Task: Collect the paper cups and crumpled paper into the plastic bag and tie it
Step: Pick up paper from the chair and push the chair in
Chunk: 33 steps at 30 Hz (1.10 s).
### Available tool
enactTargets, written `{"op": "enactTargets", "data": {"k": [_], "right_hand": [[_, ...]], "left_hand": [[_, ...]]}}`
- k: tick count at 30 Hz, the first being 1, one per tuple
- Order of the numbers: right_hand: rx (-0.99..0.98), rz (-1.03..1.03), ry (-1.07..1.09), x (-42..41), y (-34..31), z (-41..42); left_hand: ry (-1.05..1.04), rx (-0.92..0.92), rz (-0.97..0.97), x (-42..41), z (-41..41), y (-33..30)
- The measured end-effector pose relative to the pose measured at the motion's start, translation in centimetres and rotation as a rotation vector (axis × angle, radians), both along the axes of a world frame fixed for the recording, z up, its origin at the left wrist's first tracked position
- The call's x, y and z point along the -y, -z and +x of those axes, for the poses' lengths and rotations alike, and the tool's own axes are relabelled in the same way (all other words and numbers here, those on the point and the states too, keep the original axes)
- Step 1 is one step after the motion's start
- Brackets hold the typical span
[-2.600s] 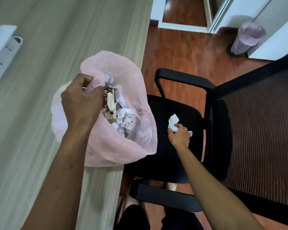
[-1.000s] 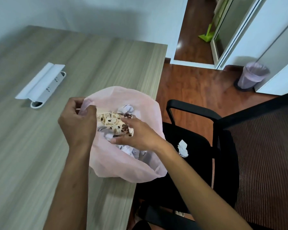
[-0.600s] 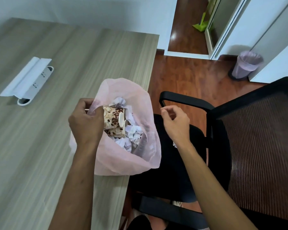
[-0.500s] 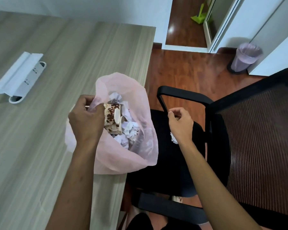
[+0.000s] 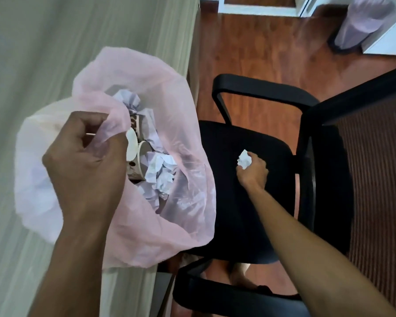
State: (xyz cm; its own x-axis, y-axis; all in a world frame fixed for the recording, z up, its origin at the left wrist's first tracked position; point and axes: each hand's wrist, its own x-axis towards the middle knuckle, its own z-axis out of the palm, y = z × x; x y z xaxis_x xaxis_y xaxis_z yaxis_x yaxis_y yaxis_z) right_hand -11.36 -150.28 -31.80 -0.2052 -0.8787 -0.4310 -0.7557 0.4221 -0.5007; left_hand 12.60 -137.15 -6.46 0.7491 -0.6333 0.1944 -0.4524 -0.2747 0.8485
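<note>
A pink plastic bag (image 5: 146, 229) sits at the right edge of the wooden table (image 5: 44, 53), its mouth open upward. My left hand (image 5: 85, 163) pinches the bag's near rim. Inside lie brown-patterned paper cups (image 5: 135, 154) and several crumpled white papers (image 5: 160, 172). My right hand (image 5: 253, 170) is down on the black chair seat (image 5: 229, 197), its fingers closed around one small crumpled paper ball (image 5: 244, 159).
The black office chair has armrests (image 5: 258, 90) and a mesh back (image 5: 375, 179) to the right. A lined waste bin (image 5: 361, 21) stands on the red wooden floor (image 5: 261, 49) at top right. A bare foot (image 5: 240, 277) shows under the chair.
My right hand left the bag, went down to the chair seat and closed on the paper ball lying there. My left hand kept its hold on the bag's rim. The view tilted downward.
</note>
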Motion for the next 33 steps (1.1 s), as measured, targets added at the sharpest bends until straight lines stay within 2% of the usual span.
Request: {"op": "enactTargets", "data": {"k": [5,8,13,18,24,29,33], "right_hand": [[-0.044,0.108,-0.191,-0.3,4.6,-0.9],[-0.074,0.114,-0.218,-1.9,5.6,-0.6],[-0.017,0.152,-0.269,-5.2,5.3,-0.7],[0.109,0.192,-0.195,-7.6,2.7,-0.6],[0.346,0.096,-0.044,-7.3,-5.1,1.2],[0.539,-0.204,0.024,-5.1,-17.4,4.1],[0.718,-0.466,-0.083,-7.0,-27.8,6.7]], "left_hand": [[-0.017,-0.021,0.001,-0.5,0.4,1.6],[-0.02,-0.017,-0.011,-0.7,0.6,2.2],[-0.009,0.012,-0.033,-0.9,0.5,1.4],[-0.032,0.021,-0.091,-1.8,1.0,-0.8],[-0.128,-0.014,-0.124,-4.0,2.9,-4.1],[-0.221,-0.048,-0.127,-5.4,5.0,-7.3],[-0.281,-0.081,-0.112,-5.4,6.6,-9.0]]}}
